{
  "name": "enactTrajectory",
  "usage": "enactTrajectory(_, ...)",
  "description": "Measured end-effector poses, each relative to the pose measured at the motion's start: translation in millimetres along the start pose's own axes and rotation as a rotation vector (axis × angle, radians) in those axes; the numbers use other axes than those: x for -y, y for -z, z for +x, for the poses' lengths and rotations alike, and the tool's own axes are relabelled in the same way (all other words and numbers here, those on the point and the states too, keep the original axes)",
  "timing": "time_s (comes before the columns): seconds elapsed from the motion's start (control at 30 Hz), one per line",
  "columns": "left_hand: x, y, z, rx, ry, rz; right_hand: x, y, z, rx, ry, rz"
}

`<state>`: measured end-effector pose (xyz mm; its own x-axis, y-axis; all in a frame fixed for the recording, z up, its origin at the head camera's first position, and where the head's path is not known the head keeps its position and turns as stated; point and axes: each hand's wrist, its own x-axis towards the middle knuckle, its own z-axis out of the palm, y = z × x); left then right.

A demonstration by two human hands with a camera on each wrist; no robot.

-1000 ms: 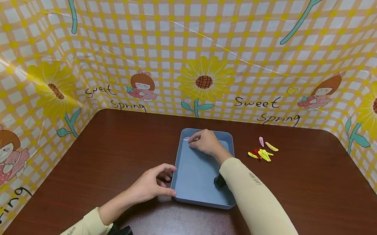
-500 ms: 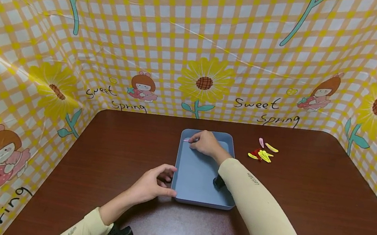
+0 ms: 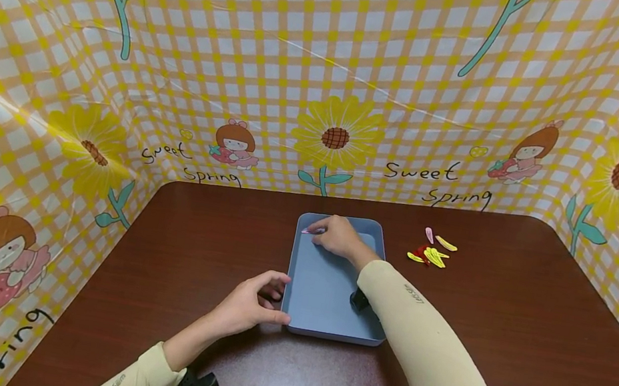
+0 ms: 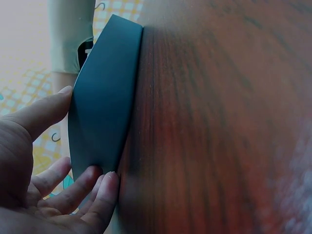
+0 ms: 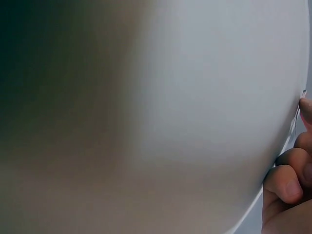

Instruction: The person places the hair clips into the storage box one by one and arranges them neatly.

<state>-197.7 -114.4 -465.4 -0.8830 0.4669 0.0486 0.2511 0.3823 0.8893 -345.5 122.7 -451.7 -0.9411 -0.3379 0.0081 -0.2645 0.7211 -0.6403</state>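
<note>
A blue-grey rectangular tray (image 3: pixel 321 310) lies on the table. Inside its far left corner, my right hand (image 3: pixel 339 236) pinches a pink hair clip (image 3: pixel 306 231) low against the bottom; the fingers cover most of it. In the right wrist view, a blurred pale surface fills most of the picture, with curled fingers (image 5: pixel 287 183) at the right edge. My left hand (image 3: pixel 246 304) rests thumb and fingertips against the tray's left side near the front corner. The left wrist view has the thumb at the tray's rim and loosely bent fingers against its outer wall (image 4: pixel 105 102).
Right of the tray lies a small pile of yellow hair clips (image 3: pixel 434 257) with something red (image 3: pixel 420 251) among them. A pink clip (image 3: pixel 429 235) and a yellow clip (image 3: pixel 446 243) lie just behind. A checked, flowered sheet (image 3: pixel 279 80) walls the table's back and sides.
The pink hair clip has tilted slightly at my right fingertips, which have shifted a little over it. My left hand stays at the tray.
</note>
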Motion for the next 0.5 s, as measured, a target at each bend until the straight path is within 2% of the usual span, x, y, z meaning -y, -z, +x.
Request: enactTrajectory(0.5, 0.7, 0.7, 0.0, 0.005, -0.002, -0.001, 1.8, -0.7, 1.1, -0.005, -0.054, -0.032)
